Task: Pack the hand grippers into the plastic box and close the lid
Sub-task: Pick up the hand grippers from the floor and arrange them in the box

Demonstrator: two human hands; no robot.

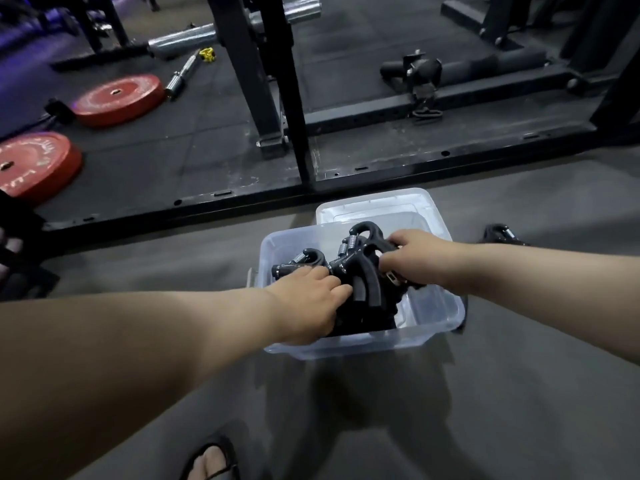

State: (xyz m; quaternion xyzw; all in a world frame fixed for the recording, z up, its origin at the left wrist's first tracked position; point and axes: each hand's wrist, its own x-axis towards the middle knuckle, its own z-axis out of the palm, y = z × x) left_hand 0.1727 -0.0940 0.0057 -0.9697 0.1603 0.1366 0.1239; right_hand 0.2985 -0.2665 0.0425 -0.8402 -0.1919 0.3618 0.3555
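Note:
A clear plastic box [436, 317] stands open on the grey floor in front of me. Several black hand grippers [360, 271] with metal springs are piled inside it. My left hand [308, 303] reaches into the box from the left, its fingers curled round gripper handles in the pile. My right hand [412, 254] comes in from the right and holds a hand gripper at the top of the pile. The clear lid [374, 206] lies on the floor just behind the box. One more black hand gripper [502, 234] lies on the floor to the right of the box.
A black rack frame [277, 98] with a long base rail [346, 185] runs across behind the box. Two red weight plates [117, 98] [34, 164] lie on the floor at the left. A barbell [183, 72] lies beyond them. My sandalled foot [211, 462] shows at the bottom.

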